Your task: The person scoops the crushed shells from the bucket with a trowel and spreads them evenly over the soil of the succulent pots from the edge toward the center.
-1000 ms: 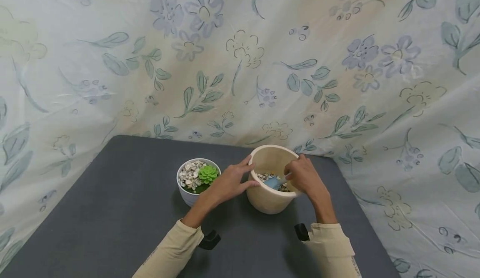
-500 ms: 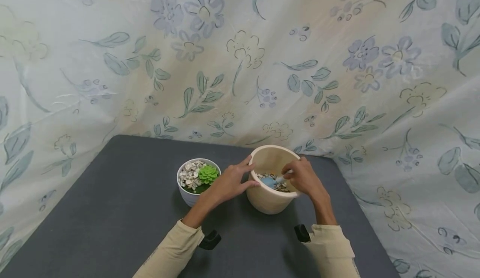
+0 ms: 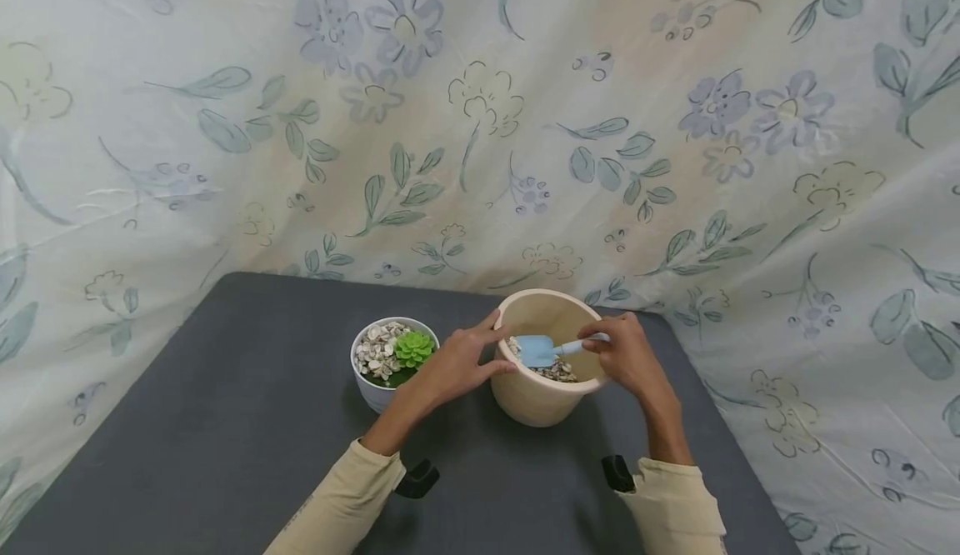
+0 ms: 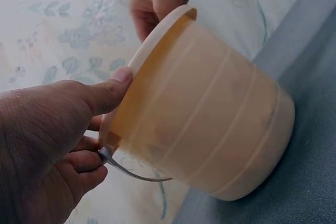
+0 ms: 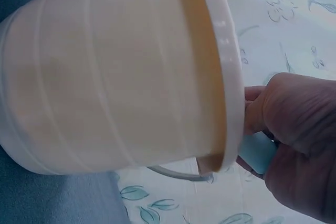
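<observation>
A cream plastic bucket (image 3: 536,401) stands tilted on the dark grey table (image 3: 225,422), with small pebbles (image 3: 561,371) inside. My left hand (image 3: 461,363) grips its left rim, thumb on the outer wall (image 4: 118,80). My right hand (image 3: 628,355) holds the handle of a light blue scoop (image 3: 542,348), whose blade is lifted over the pebbles inside the bucket. In the right wrist view the blue handle (image 5: 257,151) shows in my right hand (image 5: 296,145) beside the bucket's rim (image 5: 223,66). The bucket (image 4: 205,114) fills the left wrist view.
A white pot (image 3: 375,388) with pebbles and a green succulent (image 3: 415,347) stands just left of the bucket, close to my left wrist. Floral cloth (image 3: 480,122) hangs behind and drapes to the right of the table. A wire bail (image 4: 131,171) hangs off the bucket.
My right hand has drawn back to the right and lifted the blue scoop out of the pebbles, so its blade now shows level over them. The left hand and bucket have stayed put.
</observation>
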